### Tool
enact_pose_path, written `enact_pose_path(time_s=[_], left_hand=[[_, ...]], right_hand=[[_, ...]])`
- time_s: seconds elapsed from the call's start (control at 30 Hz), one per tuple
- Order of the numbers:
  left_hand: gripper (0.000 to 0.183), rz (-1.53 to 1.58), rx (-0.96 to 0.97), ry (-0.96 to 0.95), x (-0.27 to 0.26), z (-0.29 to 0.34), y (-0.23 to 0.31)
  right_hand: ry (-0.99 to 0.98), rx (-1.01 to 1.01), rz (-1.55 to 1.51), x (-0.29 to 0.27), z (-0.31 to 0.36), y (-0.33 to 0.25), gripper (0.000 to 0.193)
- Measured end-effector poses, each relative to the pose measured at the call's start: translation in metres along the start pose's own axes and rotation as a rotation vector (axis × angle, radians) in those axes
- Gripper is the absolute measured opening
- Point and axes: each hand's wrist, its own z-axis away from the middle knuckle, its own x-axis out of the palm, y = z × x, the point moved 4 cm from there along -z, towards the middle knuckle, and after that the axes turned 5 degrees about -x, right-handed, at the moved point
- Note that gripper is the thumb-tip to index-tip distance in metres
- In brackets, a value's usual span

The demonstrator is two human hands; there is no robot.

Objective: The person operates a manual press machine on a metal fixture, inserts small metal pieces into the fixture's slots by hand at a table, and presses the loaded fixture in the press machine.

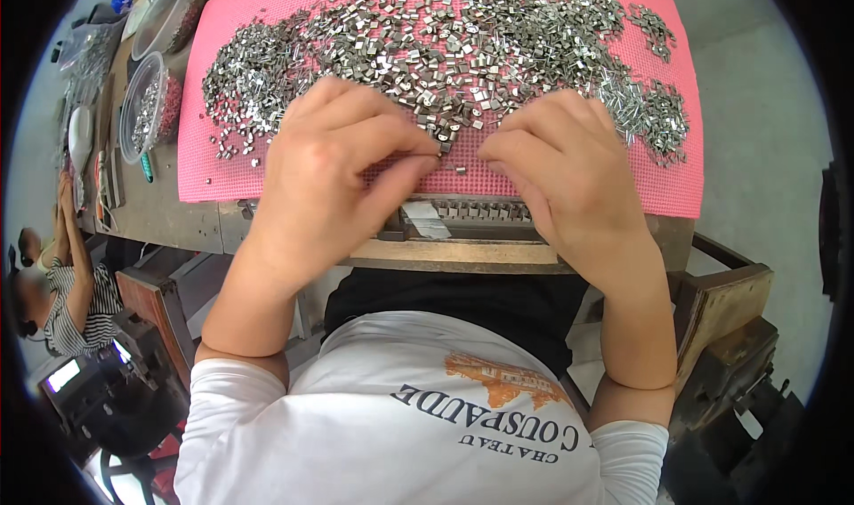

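My left hand (334,154) is closed in a pinch, thumb and forefinger meeting on a small metal piece (445,148) just above the pink mesh mat (227,172). Facing it, a short gap away, my right hand (565,154) has its thumb and forefinger pressed together; whatever may be between them is too small to make out. One loose metal block (461,170) lies on the mat between the hands. Beyond the fingers spreads a large heap of small silvery metal blocks (427,43). Thin metal pins (627,105) lie in a pile to the right.
Along the table's near edge runs a metal rail (480,210) holding a row of small parts, with whitish tape (427,219) on it. Clear plastic tubs (142,105) of small parts stand at the left. Another person (76,283) sits farther left.
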Motion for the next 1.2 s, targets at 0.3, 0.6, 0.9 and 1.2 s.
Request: enact_pose_path(time_s=[0.3,0.6,0.9,1.2], left_hand=[[0.02,0.011,-0.204,-0.078,0.001,0.015,-0.014],[0.02,-0.054,-0.178,-0.046,-0.002,0.02,-0.012],[0.02,-0.042,-0.209,-0.056,-0.001,0.017,-0.013],[0.019,0.138,-0.053,0.051,0.005,0.012,0.014]], right_hand=[[-0.1,-0.151,0.033,0.011,-0.015,0.0,0.011],[-0.113,-0.205,-0.029,0.005,-0.016,0.005,0.011],[-0.235,-0.255,0.009,0.01,-0.025,0.001,0.01],[-0.031,0.05,-0.017,-0.022,0.008,-0.002,0.007]])
